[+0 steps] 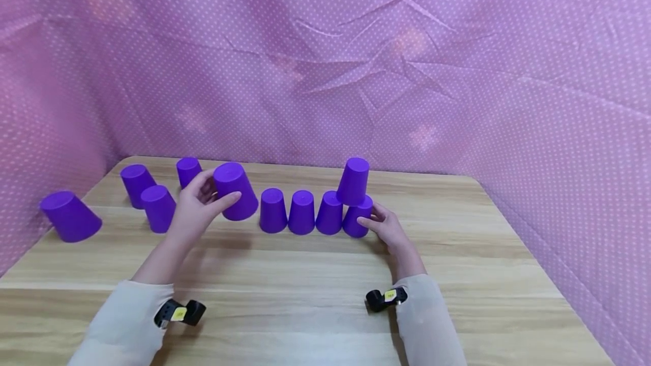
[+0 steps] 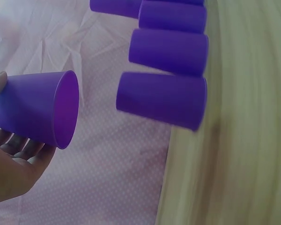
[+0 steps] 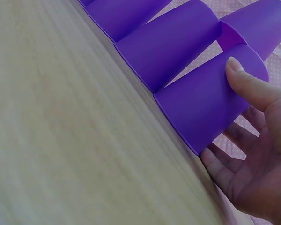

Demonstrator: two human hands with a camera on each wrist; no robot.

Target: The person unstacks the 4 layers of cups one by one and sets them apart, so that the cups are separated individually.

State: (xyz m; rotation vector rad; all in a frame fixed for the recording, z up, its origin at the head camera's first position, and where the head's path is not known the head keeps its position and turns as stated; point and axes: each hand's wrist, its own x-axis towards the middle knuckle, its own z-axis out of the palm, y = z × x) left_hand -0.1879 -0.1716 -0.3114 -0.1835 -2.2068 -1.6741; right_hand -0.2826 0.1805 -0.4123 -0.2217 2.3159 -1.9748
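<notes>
My left hand [image 1: 195, 208] grips an upside-down purple cup [image 1: 236, 192], lifted over the table left of a row of cups. In the left wrist view the held cup [image 2: 33, 108] shows its open rim, with the thumb on one side and the fingers on the other. Several upside-down purple cups stand side by side in the row, the leftmost cup [image 1: 273, 212] nearest the held one. My right hand [image 1: 389, 227] holds the row's rightmost cup [image 1: 356, 220], thumb in front, fingers behind. One upper cup [image 1: 353, 181] sits across the two rightmost cups.
Left of my left arm stand more upside-down purple cups: a front cup [image 1: 159, 209], a back-left cup [image 1: 137, 185], a far cup [image 1: 189, 170] and a cup [image 1: 70, 217] at the table's left edge. A pink dotted cloth [image 1: 325, 72] hangs behind the wooden table [image 1: 285, 304].
</notes>
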